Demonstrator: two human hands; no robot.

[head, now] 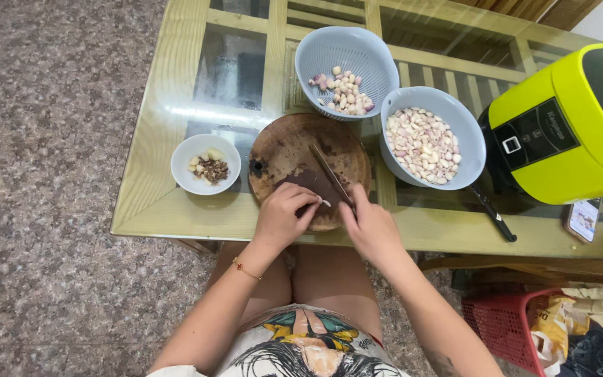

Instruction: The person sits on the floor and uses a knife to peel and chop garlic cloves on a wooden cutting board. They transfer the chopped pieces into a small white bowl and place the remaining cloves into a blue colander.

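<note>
a small pale garlic clove lies on the near part of a round, dark-stained wooden cutting board, which sits on the glass-topped wooden table. the clove is whitish and mostly hidden by fingers, so which way it points cannot be told. a knife lies across the board above it, its long axis running from far-left to near-right, blade tip pointing away toward the far left.

the left hand comes in from the near side, palm down, fingers curled and pinched onto the clove. the right hand is beside it on the right, closed round the knife's handle end, thumb toward the blade.

far of the board stand a blue colander with a few cloves and, to its right, a blue bowl full of cloves. a small white bowl of scraps sits left of the board.
</note>
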